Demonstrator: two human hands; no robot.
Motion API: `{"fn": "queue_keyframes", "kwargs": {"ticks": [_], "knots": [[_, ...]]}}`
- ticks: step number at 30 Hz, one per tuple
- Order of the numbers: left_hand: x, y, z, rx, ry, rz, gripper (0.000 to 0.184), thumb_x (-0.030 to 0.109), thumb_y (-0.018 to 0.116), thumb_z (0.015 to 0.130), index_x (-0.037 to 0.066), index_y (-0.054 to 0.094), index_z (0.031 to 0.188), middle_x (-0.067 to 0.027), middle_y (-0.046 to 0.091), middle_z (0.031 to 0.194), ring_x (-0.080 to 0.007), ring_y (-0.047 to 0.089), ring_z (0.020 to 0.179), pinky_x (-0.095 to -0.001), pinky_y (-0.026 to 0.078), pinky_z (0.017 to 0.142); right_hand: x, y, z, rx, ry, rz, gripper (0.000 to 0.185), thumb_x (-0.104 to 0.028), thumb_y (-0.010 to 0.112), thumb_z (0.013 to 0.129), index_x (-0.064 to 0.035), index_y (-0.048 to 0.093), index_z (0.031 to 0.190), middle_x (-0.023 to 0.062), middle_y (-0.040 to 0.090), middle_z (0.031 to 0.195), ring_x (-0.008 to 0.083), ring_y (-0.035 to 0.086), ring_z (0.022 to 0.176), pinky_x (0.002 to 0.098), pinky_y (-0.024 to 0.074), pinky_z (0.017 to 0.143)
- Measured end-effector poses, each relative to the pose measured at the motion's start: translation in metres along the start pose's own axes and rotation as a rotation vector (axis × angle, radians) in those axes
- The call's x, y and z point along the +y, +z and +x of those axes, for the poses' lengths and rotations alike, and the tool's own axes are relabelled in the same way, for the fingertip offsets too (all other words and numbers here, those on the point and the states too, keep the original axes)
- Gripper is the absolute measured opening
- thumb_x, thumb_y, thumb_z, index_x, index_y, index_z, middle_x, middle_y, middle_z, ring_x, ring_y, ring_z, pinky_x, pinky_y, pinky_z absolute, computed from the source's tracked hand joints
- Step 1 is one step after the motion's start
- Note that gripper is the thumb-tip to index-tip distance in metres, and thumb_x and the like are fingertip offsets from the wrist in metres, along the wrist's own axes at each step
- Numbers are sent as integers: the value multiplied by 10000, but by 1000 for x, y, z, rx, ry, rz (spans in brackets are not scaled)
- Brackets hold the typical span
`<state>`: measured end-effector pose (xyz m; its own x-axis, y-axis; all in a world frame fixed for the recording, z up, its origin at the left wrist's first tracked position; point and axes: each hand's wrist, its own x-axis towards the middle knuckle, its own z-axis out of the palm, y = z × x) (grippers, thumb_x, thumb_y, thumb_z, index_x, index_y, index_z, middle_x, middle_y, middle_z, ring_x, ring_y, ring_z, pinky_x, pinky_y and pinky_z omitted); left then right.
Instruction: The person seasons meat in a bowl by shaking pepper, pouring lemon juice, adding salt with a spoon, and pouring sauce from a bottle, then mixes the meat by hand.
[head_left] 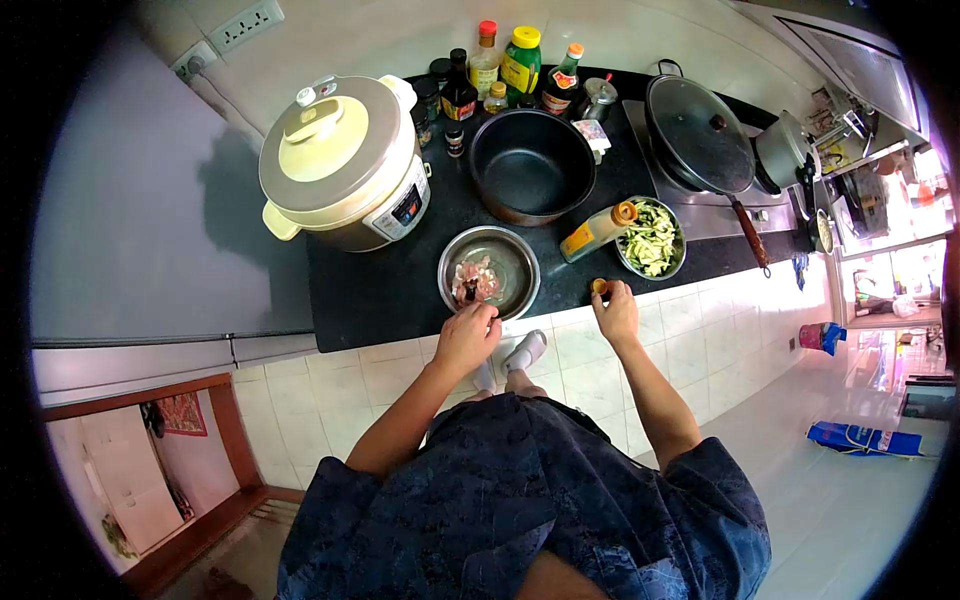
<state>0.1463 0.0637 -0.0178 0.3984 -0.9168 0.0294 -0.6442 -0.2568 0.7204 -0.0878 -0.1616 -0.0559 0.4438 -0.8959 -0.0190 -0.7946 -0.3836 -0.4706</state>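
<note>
My left hand (468, 338) is at the near rim of a steel bowl (520, 262) that holds pieces of pink raw meat (474, 281). Its fingers are pinched together over the bowl's edge; a small dark thing shows just beyond the fingertips, too small to name. My right hand (616, 312) grips a small round brown cap (600, 287) at the counter's front edge. Beyond the cap stands a bottle (590, 237) with an orange-brown top and yellow label, beside a steel bowl of cut green vegetables (650, 240).
A large rice cooker (335, 160) stands at the left of the dark counter (375, 300). An empty black pot (532, 165) sits behind the bowls, with sauce bottles (521, 62) along the wall. A lidded pan (700, 135) is on the stove, its handle pointing forward.
</note>
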Motion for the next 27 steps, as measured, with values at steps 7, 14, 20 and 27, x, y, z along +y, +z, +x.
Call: {"fn": "queue_keyframes", "kwargs": {"ticks": [7, 14, 20, 27], "knots": [[4, -5, 2, -3, -7, 6, 189, 181, 637, 897, 25, 647, 1003, -149, 675, 949, -349, 670, 906, -465, 536, 789, -63, -94, 16, 121, -92, 105, 289, -230, 709, 878, -1, 558, 972, 186, 693, 798, 380, 698, 763, 462, 548, 699], [0, 0, 2, 24, 44, -16, 200, 198, 640, 911, 22, 660, 1003, -145, 677, 931, -343, 673, 854, -451, 532, 752, -109, -166, 50, 56, -315, -353, 334, -377, 668, 882, -45, 633, 908, 177, 715, 864, 377, 706, 785, 493, 560, 711], [0, -5, -2, 33, 17, -40, 194, 198, 641, 913, 26, 655, 1002, -144, 676, 930, -351, 672, 871, -454, 533, 753, -121, -172, 62, 99, -327, -285, 307, -341, 659, 888, -38, 621, 923, 183, 712, 864, 388, 701, 804, 502, 555, 726], [-3, -5, -4, 41, 4, -35, 178, 198, 638, 921, 39, 645, 1000, -145, 682, 951, -360, 674, 897, -456, 534, 769, -129, -169, 68, 151, -323, 44, 291, -211, 715, 889, -7, 636, 1080, 166, 730, 952, 321, 727, 882, 424, 565, 803]]}}
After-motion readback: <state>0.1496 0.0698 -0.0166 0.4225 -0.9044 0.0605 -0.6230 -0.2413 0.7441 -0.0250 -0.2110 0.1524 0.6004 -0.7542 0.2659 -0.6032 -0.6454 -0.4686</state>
